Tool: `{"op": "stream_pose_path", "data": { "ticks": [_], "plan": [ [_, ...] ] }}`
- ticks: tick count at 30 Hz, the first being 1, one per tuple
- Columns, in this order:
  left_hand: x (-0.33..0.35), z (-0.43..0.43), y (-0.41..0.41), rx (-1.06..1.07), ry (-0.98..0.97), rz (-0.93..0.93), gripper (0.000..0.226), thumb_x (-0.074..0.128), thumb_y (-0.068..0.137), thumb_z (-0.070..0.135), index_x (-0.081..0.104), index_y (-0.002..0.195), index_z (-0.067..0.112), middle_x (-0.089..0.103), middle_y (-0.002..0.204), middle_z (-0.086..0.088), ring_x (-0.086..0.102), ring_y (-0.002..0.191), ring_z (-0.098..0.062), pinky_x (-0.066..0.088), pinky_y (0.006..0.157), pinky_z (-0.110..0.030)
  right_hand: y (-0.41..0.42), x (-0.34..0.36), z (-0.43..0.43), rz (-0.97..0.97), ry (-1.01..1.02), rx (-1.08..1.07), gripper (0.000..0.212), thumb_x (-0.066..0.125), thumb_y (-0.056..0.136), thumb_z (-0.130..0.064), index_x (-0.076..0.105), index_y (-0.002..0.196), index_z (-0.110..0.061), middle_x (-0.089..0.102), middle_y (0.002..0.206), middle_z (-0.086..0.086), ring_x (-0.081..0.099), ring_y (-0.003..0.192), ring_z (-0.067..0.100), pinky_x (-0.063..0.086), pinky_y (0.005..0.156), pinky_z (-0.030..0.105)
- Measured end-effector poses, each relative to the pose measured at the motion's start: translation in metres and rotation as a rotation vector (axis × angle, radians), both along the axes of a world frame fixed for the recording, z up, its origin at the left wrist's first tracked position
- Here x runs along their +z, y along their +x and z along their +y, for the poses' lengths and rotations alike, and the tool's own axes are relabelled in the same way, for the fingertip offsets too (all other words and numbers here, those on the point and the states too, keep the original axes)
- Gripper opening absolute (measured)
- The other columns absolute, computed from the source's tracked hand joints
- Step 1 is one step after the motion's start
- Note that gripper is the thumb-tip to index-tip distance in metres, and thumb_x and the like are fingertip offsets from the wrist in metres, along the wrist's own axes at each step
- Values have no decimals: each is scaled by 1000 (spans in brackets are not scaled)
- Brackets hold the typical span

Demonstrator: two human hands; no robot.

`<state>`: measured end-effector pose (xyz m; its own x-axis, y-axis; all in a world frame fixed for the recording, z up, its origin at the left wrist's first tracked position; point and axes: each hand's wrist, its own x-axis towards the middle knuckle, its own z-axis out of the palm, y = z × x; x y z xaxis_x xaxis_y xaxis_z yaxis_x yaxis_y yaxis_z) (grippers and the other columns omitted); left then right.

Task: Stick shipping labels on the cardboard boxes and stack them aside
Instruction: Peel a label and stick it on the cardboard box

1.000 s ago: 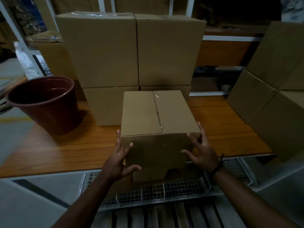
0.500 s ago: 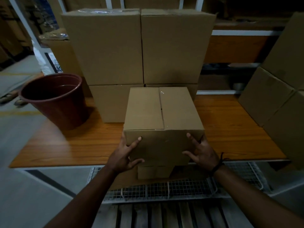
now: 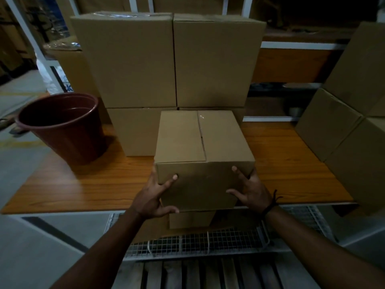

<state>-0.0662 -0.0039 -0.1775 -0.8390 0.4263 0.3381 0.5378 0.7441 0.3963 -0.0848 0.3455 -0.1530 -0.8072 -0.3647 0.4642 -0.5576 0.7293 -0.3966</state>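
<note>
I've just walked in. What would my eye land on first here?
A plain cardboard box at the centre, held between the left hand and right hand at the near edge of the wooden table. Behind it rises a stack of boxes, and a dark red bucket stands on the table at the left.

Left hand (image 3: 154, 197) and right hand (image 3: 251, 189) reach forward, fingers spread.
</note>
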Motion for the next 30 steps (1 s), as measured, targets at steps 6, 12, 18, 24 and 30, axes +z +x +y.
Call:
{"op": "stream_pose_path", "data": {
  "ticks": [6,12,18,24,30],
  "plan": [
    [37,17,7,12,84,129,93,52,77,81,10,153,49,1,151,-43,23,134,-64,39,98,-69,5,31,6,25,-101,-16,76,52,84,-69,18,149,-50,43,138,29,45,126,35,38,103,46],
    [69,29,7,71,309,76,90,64,76,72,21,151,49,4,159,-21,26,142,-40,43,105,-58,0,82,7,-21,-190,-73,83,63,77,-65,22,148,-49,43,141,15,41,123,16,44,99,35],
    [113,24,2,91,507,-17,82,69,76,63,32,147,49,25,152,-8,32,139,-26,49,101,-52,-8,136,-2,-176,-180,-138,84,63,69,-61,24,143,-54,46,138,9,48,111,16,53,82,32],
    [140,10,-13,52,701,-248,66,76,68,49,54,130,54,40,143,6,44,129,-9,51,98,-30,-56,170,-14,-418,-106,-146,76,68,78,-56,27,142,-57,28,157,-7,31,140,25,39,102,42],
    [123,6,-32,128,802,-439,56,79,70,37,61,119,57,50,135,5,53,120,-15,52,91,-32,-94,160,-30,-566,-93,-115,72,71,83,-45,34,145,-45,28,157,-2,29,141,25,33,105,41]
  ]
}}
